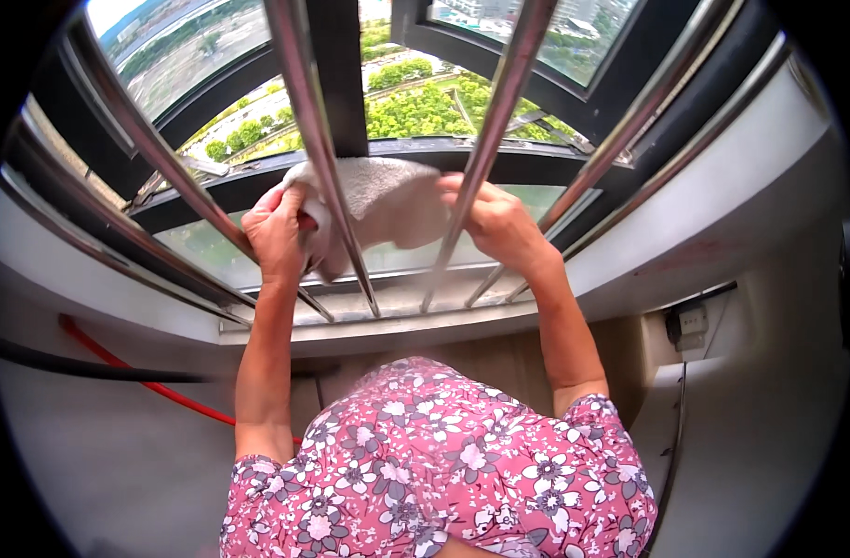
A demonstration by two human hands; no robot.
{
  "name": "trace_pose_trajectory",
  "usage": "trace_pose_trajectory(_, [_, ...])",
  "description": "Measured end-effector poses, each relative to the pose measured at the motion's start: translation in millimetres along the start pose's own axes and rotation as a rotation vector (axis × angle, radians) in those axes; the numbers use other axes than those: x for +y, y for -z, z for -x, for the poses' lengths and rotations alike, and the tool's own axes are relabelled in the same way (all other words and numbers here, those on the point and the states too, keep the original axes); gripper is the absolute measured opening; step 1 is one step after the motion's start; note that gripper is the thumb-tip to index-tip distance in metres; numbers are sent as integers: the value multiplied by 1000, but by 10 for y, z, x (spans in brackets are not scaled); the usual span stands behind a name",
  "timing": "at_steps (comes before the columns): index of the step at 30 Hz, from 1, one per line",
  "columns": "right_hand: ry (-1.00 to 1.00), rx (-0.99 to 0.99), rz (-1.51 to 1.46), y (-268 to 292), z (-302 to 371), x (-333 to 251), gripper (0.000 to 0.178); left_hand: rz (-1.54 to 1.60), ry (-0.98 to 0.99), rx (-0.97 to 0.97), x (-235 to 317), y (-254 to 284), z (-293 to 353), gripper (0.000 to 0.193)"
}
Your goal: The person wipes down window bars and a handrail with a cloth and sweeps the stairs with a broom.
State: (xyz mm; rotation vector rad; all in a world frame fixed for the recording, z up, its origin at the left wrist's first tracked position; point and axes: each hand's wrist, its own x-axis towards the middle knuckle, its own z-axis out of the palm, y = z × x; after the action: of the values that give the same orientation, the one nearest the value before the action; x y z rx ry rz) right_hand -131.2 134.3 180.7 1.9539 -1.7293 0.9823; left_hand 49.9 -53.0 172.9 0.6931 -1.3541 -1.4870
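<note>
A whitish terry cloth [388,191] is stretched between my two hands behind the upright metal bars, in front of the window's dark lower frame. My left hand [278,232] pinches its bunched left end, with thumb and fingers closed on the fabric. At the cloth's right end, my right hand [501,223] has its fingers curled on the corner. One bar [481,167] crosses in front of those fingertips and hides part of them. The cloth's lower edge hangs loose and is slightly blurred.
Metal bars [318,112] run across the whole window, with a pale sill [415,302] at their foot. Dark window frames [336,84] stand beyond, with trees far below. A red hose [178,398] and black pipe [99,367] lie at left; a wall socket [693,325] is at right.
</note>
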Motion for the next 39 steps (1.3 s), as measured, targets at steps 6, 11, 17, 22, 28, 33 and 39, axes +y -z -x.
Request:
trace_pose_trajectory(6, [-355,667,-494,-29,237,-818,11,274,84,145,26,-103,96,19])
trace_pose_trajectory(11, [-603,140,-924,-582,21,-783,31,235,-5,203,103,-276,211,19])
trace_pose_trajectory(17, [-726,405,-1543,-864,-167,-654,33,-153,-207,26,-29,-248,142,17])
trace_pose_trajectory(22, [-567,532,-1200,-792,-66,-848,37,306,245,-387,242,-432,368,11])
trace_pose_trajectory(28, [-552,373,-1513,-697,-38,-754,46,306,165,-400,374,-242,421,21])
trace_pose_trajectory(33, [-373,175,-1779,-608,-40,-715,57,73,-74,-468,546,76,836,42])
trace_pose_trajectory(39, [-424,-26,-1964,-680,-270,-586,73,38,6,-394,355,446,880,35])
